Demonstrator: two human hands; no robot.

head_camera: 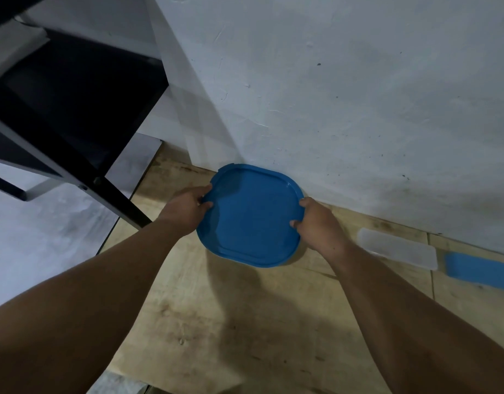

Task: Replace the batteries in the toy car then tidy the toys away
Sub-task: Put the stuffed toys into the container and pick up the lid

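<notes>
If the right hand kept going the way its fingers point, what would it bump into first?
The right hand grips the blue lid at its right edge, fingers pointing left and up across it. Going on, it would probably meet the left hand on the opposite edge first.

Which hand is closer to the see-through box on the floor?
Right. The right hand grips the blue lid's near-right edge, beside the clear box. The left hand holds the lid's far side.

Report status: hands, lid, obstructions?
Left hand and right hand grip blue lid at opposite edges. Container beneath hidden. Clear box lies right, apart.
</notes>
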